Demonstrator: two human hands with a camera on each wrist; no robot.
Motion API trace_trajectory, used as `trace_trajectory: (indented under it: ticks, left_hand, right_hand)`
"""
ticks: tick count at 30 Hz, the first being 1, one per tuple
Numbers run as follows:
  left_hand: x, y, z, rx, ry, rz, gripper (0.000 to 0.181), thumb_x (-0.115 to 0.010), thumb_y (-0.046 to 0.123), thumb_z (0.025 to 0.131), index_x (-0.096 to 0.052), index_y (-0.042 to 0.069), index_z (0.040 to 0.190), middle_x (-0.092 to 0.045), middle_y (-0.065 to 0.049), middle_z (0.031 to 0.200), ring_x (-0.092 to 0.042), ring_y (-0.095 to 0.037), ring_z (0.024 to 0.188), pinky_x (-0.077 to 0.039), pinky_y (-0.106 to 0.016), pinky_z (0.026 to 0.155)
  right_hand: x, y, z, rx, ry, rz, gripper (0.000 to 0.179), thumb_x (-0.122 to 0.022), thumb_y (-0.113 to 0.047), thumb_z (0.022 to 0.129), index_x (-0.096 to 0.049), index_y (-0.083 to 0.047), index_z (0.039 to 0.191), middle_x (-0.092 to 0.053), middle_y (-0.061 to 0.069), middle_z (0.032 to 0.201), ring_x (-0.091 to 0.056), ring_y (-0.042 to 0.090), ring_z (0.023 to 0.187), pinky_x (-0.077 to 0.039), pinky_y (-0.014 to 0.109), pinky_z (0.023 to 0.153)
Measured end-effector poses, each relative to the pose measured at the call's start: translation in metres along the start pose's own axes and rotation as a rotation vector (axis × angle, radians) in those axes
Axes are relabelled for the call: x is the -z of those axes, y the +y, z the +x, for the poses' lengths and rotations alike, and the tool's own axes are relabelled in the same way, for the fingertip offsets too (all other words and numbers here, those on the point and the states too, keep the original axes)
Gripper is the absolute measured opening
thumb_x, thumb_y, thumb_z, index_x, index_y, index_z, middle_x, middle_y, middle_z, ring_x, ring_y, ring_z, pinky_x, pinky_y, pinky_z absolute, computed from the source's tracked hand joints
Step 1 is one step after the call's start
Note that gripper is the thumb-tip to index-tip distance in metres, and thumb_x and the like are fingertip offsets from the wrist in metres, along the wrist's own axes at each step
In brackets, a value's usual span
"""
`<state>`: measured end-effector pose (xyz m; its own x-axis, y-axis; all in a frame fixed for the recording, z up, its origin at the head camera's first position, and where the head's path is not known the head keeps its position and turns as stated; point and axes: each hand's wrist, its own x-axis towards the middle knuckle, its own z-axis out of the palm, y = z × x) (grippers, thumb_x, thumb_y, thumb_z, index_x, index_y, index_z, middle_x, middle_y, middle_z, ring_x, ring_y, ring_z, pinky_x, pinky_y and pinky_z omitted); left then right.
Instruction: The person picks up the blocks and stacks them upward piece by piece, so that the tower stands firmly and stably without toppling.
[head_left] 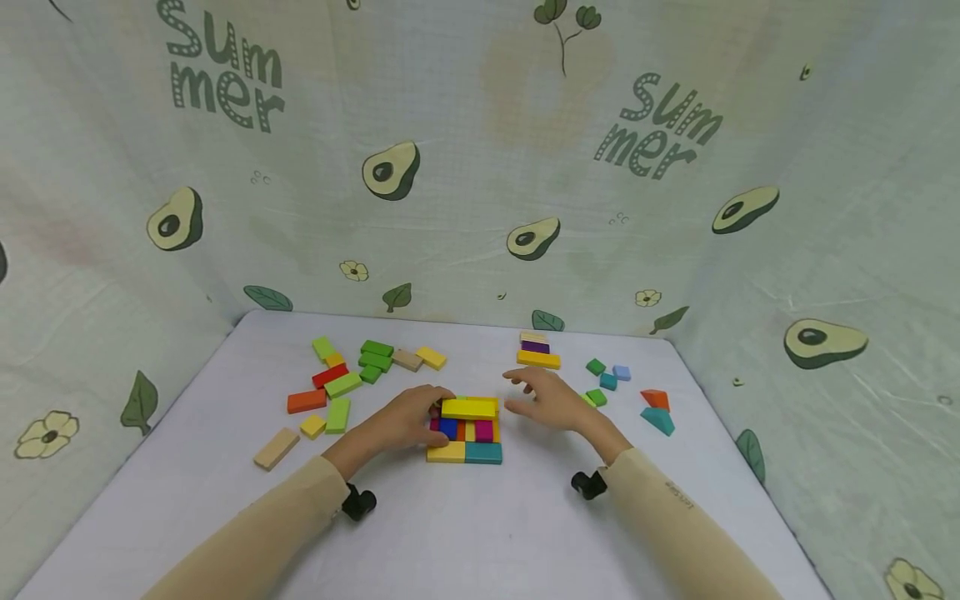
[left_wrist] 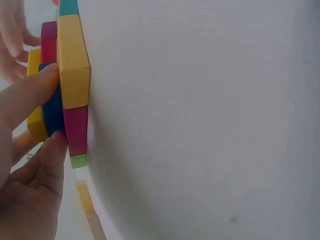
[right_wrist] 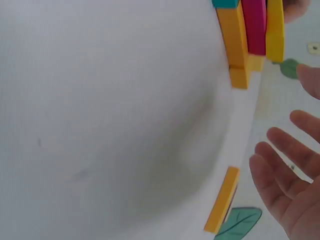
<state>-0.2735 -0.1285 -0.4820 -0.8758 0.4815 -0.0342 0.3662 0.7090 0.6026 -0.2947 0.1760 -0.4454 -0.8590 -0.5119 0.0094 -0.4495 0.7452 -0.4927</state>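
Observation:
A low build of coloured wooden blocks stands mid-table, with a yellow block [head_left: 469, 409] lying across its top. Along its near side are a pale yellow block [left_wrist: 74, 60] and a teal block [head_left: 483, 452]. My left hand [head_left: 408, 419] is at the build's left side. In the left wrist view, thumb and fingertips pinch a blue block [left_wrist: 52, 107] at its two ends, beside a magenta block [left_wrist: 76, 130]. To the right of the build my right hand [head_left: 546, 398] hovers with fingers spread and relaxed, holding nothing, as the right wrist view also shows.
Loose green, red, yellow and plain wood blocks [head_left: 276, 449] are scattered at the left. Behind my right hand lie a yellow-orange block [head_left: 538, 359] and a purple block [head_left: 535, 347]. Farther right are small green and blue pieces, an orange piece [head_left: 655, 399] and a teal piece [head_left: 658, 420].

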Motion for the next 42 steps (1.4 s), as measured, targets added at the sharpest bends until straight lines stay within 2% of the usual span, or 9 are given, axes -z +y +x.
trace_trajectory:
  ticks: [7,10,14,20,26,33,42]
  left_hand:
    - [0.000,0.001,-0.001,0.001,0.003,0.017,0.070,-0.090,0.030,0.088,-0.058,0.016,0.148,-0.064,0.002,0.128,-0.057,-0.016,0.110,-0.055,-0.040,0.105]
    - [0.001,0.002,-0.002,-0.001,0.001,0.017,0.069,-0.090,0.029,0.088,-0.058,0.016,0.148,-0.064,0.001,0.130,-0.057,-0.016,0.110,-0.054,-0.040,0.106]
    - [0.001,0.004,-0.002,0.005,-0.001,0.011,0.070,-0.090,0.028,0.088,-0.058,0.015,0.148,-0.064,0.001,0.128,-0.057,-0.016,0.109,-0.054,-0.040,0.105]
    - [0.003,0.005,-0.001,0.006,0.001,0.009,0.071,-0.090,0.028,0.088,-0.057,0.015,0.149,-0.064,0.001,0.129,-0.056,-0.017,0.110,-0.054,-0.039,0.104]
    - [0.004,0.004,-0.001,0.015,-0.010,0.017,0.071,-0.090,0.029,0.088,-0.057,0.015,0.149,-0.064,0.001,0.129,-0.056,-0.017,0.110,-0.054,-0.041,0.105]
    - [0.003,0.003,-0.001,0.015,-0.012,0.022,0.071,-0.090,0.029,0.088,-0.057,0.015,0.149,-0.064,0.001,0.127,-0.056,-0.017,0.109,-0.054,-0.040,0.104]
    - [0.001,0.002,-0.001,0.011,-0.008,0.036,0.071,-0.090,0.031,0.088,-0.057,0.016,0.149,-0.064,0.001,0.128,-0.056,-0.017,0.110,-0.054,-0.040,0.105]
  right_hand:
    - [0.017,0.046,0.018,-0.144,0.096,-0.113,0.053,-0.071,-0.023,0.103,-0.056,-0.009,0.153,-0.051,0.020,0.155,-0.051,0.041,0.139,-0.044,0.060,0.117]
    - [0.020,0.061,0.025,-0.194,0.104,-0.126,0.054,-0.069,-0.020,0.104,-0.055,-0.010,0.154,-0.047,0.021,0.157,-0.048,0.041,0.142,-0.041,0.061,0.119]
    - [0.020,0.073,0.033,-0.198,0.079,-0.163,0.055,-0.068,-0.018,0.104,-0.052,-0.006,0.156,-0.045,0.023,0.158,-0.048,0.042,0.142,-0.040,0.060,0.120]
    - [0.017,0.077,0.038,-0.192,0.064,-0.234,0.054,-0.068,-0.018,0.104,-0.054,-0.002,0.154,-0.048,0.024,0.155,-0.048,0.043,0.138,-0.042,0.058,0.119]
    - [0.015,0.077,0.036,-0.193,0.075,-0.240,0.047,-0.068,-0.017,0.104,-0.060,-0.004,0.149,-0.053,0.022,0.149,-0.051,0.040,0.128,-0.046,0.056,0.116]
    - [0.013,0.077,0.034,-0.153,0.101,-0.230,0.035,-0.068,-0.009,0.102,-0.070,-0.004,0.137,-0.064,0.018,0.127,-0.058,0.034,0.112,-0.052,0.050,0.108]
    - [0.012,0.074,0.026,-0.209,0.083,-0.228,0.035,-0.070,-0.015,0.104,-0.070,-0.014,0.139,-0.066,0.014,0.126,-0.061,0.031,0.110,-0.054,0.050,0.107]
